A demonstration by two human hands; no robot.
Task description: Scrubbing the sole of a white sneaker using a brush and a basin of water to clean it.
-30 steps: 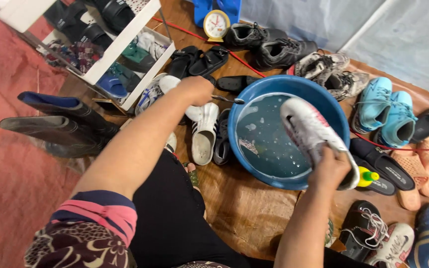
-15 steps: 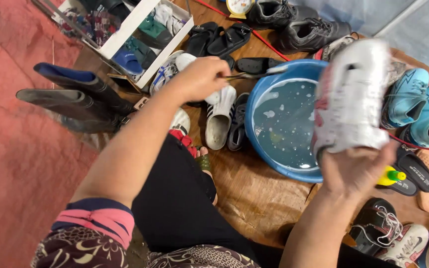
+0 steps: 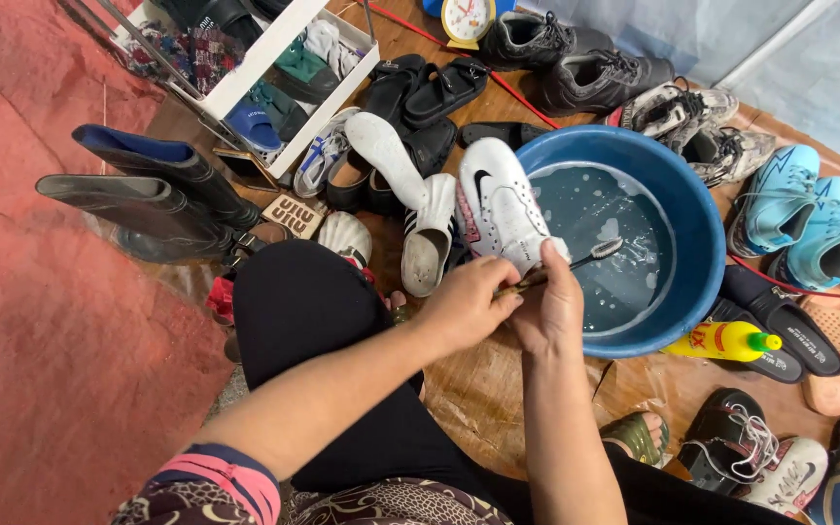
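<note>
White smooth sneaker (image 3: pixel 500 206) leans on round blue plastic basin (image 3: pixel 702 224).

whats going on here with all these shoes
A seated person holds a white sneaker over the rim of a blue basin of soapy water. The right hand grips the sneaker, and the left hand meets it at a toothbrush angled over the water. Many shoes lie around, and a yellow bottle sits beside the basin.
</note>
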